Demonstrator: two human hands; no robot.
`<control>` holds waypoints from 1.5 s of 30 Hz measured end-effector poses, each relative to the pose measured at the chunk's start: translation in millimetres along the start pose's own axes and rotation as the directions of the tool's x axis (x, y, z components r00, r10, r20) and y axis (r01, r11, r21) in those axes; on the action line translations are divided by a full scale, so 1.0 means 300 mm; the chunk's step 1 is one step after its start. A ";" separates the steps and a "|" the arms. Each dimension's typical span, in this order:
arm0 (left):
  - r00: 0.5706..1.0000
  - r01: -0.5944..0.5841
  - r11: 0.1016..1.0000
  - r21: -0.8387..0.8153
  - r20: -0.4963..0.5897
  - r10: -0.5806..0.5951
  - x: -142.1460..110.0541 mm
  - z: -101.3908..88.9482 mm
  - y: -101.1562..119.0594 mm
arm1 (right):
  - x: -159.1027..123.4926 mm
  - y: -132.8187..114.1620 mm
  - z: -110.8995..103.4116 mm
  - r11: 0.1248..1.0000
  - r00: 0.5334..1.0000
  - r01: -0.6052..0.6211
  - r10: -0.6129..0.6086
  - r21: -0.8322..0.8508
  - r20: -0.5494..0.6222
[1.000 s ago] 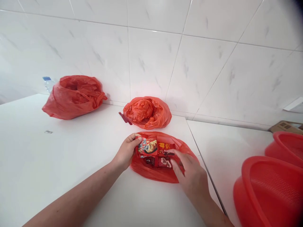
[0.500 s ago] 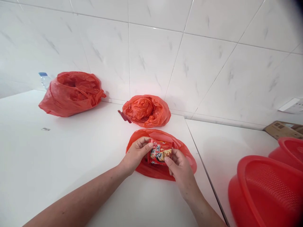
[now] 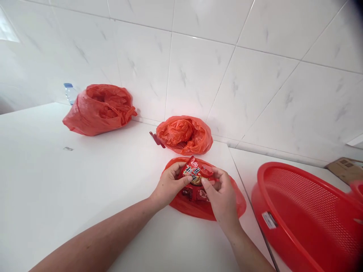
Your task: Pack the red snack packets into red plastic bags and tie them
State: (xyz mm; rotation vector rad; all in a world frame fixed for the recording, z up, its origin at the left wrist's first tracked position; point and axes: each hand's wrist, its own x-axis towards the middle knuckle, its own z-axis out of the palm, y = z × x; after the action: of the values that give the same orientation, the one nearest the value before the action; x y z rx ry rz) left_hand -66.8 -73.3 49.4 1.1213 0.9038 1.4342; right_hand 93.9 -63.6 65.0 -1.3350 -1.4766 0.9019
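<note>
Between my two hands is a small red snack packet (image 3: 195,170) with dark lettering and a picture of food on its front. My left hand (image 3: 172,184) pinches its left side, thumb on the front. On the right edge, my right hand (image 3: 222,190) grips with thumb and fingers. The packet is tilted and held over an open red plastic bag (image 3: 195,212) lying on the white table. Inside that bag, more red packets (image 3: 198,194) show below the held one, partly covered by my hands.
Behind stands a red bag (image 3: 184,135) of crumpled plastic, dark red strips (image 3: 157,139) beside it. Farther left are a bigger red bag (image 3: 99,110), a clear bottle (image 3: 69,93) and a small scrap (image 3: 68,149). To the right are a red basket (image 3: 272,189) and cardboard (image 3: 344,170).
The packet has been raised and tilted in my hands, uncovering packets in the bag below. The view has shifted, and the basket at right now sits farther left and nearer the bag.
</note>
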 end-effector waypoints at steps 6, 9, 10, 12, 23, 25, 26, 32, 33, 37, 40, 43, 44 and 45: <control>0.997 -0.031 0.998 0.056 -0.064 0.035 0.000 -0.007 0.002 | 0.002 0.008 0.007 0.996 0.994 0.077 -0.074 -0.036 0.084; 0.998 -0.014 0.993 0.118 -0.055 0.020 0.002 -0.013 -0.005 | -0.008 0.033 0.018 0.997 0.975 0.067 -0.072 0.031 0.208; 0.999 -0.010 0.992 0.128 -0.041 0.015 0.003 -0.015 -0.008 | -0.010 0.040 0.020 0.997 0.975 0.061 -0.070 0.048 0.213; 1.000 0.000 0.991 0.133 -0.001 0.001 0.005 -0.018 -0.018 | -0.011 0.053 0.019 0.995 0.980 0.052 -0.067 0.084 0.186; 0.995 0.093 0.979 0.179 0.030 -0.100 0.008 -0.028 -0.049 | -0.003 0.101 0.014 0.980 0.975 0.026 -0.069 0.196 0.211; 0.995 0.087 0.974 0.211 0.033 -0.096 0.007 -0.028 -0.049 | -0.001 0.103 0.011 0.984 0.980 0.022 -0.056 0.178 0.189; 0.995 0.083 0.969 0.233 0.037 -0.094 0.006 -0.028 -0.049 | 0.000 0.104 0.009 0.987 0.981 0.019 -0.050 0.162 0.190; 0.999 -0.032 0.808 0.589 0.026 0.021 -0.001 -0.034 -0.042 | 0.004 0.091 -0.010 0.994 0.987 0.020 -0.037 0.107 0.159; 0.998 -0.061 0.729 0.681 0.024 0.060 -0.001 -0.038 -0.038 | 0.007 0.087 -0.015 0.994 0.991 0.015 -0.029 0.107 0.131; 0.984 -0.170 0.317 0.933 0.145 0.102 0.007 -0.051 -0.010 | 0.025 0.081 -0.044 1.000 0.998 -0.016 0.018 -0.025 0.058; 0.981 -0.193 0.088 0.977 0.192 0.014 0.017 -0.057 0.017 | 0.040 0.084 -0.071 0.941 0.999 -0.027 0.037 -0.339 0.024; 0.991 -0.124 -0.014 0.992 0.123 -0.052 0.023 -0.069 0.041 | 0.050 0.080 -0.105 0.776 0.998 0.045 -0.012 -0.629 0.056; 0.993 -0.108 -0.012 0.994 0.107 -0.052 0.022 -0.076 0.046 | 0.051 0.076 -0.117 0.722 0.996 0.081 -0.029 -0.687 0.087; 0.995 -0.096 0.019 0.995 0.097 -0.037 0.019 -0.085 0.050 | 0.049 0.071 -0.130 0.676 0.992 0.117 -0.041 -0.727 0.121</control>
State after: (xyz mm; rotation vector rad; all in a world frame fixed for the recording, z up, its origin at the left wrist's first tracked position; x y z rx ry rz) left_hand -95.5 -68.9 57.6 2.2480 1.9900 0.4594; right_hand 137.8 -48.2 59.2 -1.7882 -2.0789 0.2833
